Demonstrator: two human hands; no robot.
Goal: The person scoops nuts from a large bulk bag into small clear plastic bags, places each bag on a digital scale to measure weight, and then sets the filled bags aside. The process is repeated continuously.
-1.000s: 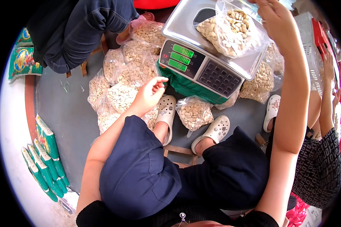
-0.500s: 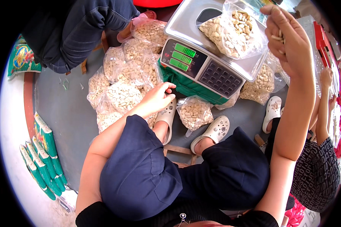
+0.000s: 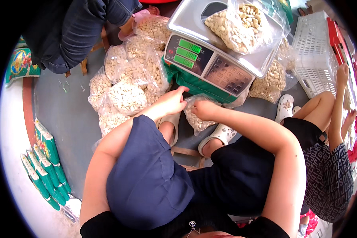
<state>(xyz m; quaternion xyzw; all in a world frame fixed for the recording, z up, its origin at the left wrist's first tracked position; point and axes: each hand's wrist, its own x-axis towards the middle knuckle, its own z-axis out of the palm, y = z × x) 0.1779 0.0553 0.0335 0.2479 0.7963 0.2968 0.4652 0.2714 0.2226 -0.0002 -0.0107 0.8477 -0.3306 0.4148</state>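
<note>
A clear plastic bag of large pale beans or seeds [image 3: 242,33] rests on the steel pan [image 3: 186,18] of a digital scale. In front of the scale, a smaller clear bag of the same pale pieces [image 3: 196,123] sits on the floor by my shoes. My right hand [image 3: 205,110] is closed over its top; what lies inside the fingers is hidden. Just left of it, my left hand [image 3: 172,104] hovers with its index finger stretched out and nothing visibly held. Beside it lies a heap of filled bags [image 3: 127,97].
The scale's lit display [image 3: 188,53] and keypad face me. More filled bags [image 3: 269,81] lie right of the scale, near a white crate [image 3: 313,51]. Green packages [image 3: 47,166] are stacked at the left. One person sits at upper left, another at right.
My right hand has come down from beside the scale pan, where it held a few pale pieces, to the small bag on the floor. The left hand has shifted slightly right and down.
</note>
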